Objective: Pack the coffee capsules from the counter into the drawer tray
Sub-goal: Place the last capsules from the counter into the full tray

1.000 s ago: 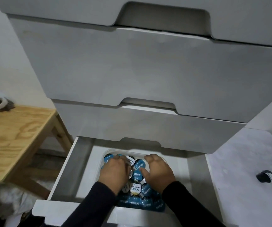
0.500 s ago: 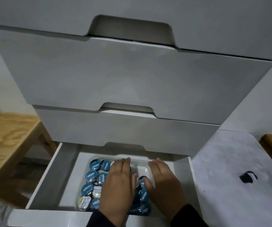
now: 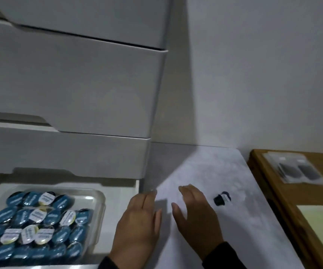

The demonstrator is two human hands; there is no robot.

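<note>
Both hands, the left hand (image 3: 139, 222) and right hand (image 3: 193, 212), hover empty with fingers spread over the surface (image 3: 224, 171) at lower centre. One last capsule (image 3: 222, 198) (dark, lying right of them) likely needs pinching next, then carrying to the tray (image 3: 100, 197) at lower left.

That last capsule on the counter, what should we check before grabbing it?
1. Capsule in sight on the counter: ok.
2. Right hand free, open, near it: ok.
3. Left hand free, open: ok.
4. Nothing between right hand and capsule: ok.
5. Drawer open: ok.
6. Room left in the tray: cannot tell, it looks crowded.
</note>
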